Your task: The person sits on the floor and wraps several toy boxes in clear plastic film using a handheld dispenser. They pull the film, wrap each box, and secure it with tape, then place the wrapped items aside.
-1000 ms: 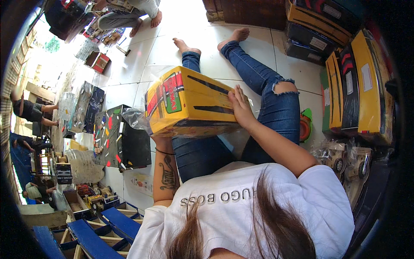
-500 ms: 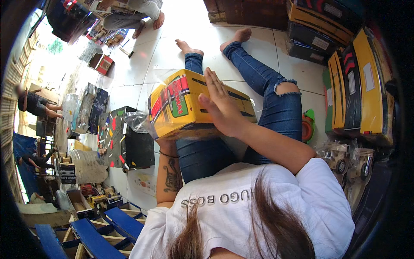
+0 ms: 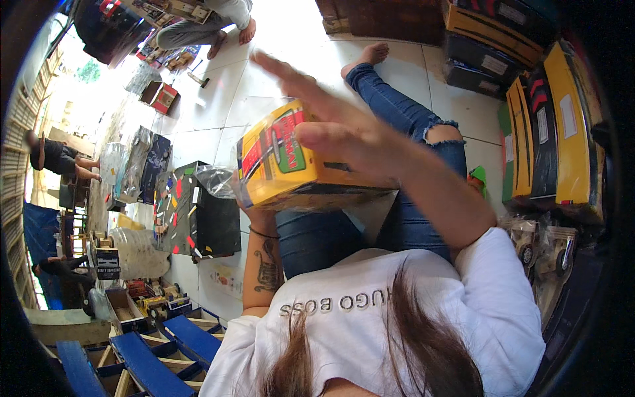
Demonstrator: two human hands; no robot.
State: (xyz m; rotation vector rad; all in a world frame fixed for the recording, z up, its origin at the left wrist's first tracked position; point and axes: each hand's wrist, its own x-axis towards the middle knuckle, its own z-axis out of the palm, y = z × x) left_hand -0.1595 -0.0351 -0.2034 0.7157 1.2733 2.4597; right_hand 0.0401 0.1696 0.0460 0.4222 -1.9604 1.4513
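A yellow box (image 3: 274, 173) with black, red and green printing, wrapped in clear plastic film (image 3: 215, 180), is held tilted above my lap. Loose film sticks out from its left end. My left hand (image 3: 256, 213) supports the box from below at its left end; most of its fingers are hidden behind it. Over the top of the box is my right hand (image 3: 337, 122), smeared by motion, its fingers stretched out and the thumb apart. Nothing is in it, and whether its palm touches the film I cannot tell.
Yellow and black boxes (image 3: 574, 132) stand stacked at the right, near bagged wooden toy vehicles (image 3: 554, 255). At left sits a black box (image 3: 215, 218) with coloured scraps. Blue-topped wooden pieces (image 3: 149, 364) lie lower left. Other people (image 3: 56, 155) are farther off; a hammer (image 3: 198, 81) lies on the tiles.
My right hand has lifted from flat against the box's side and swung up and left across its top. The box has shifted slightly, still held by my left hand.
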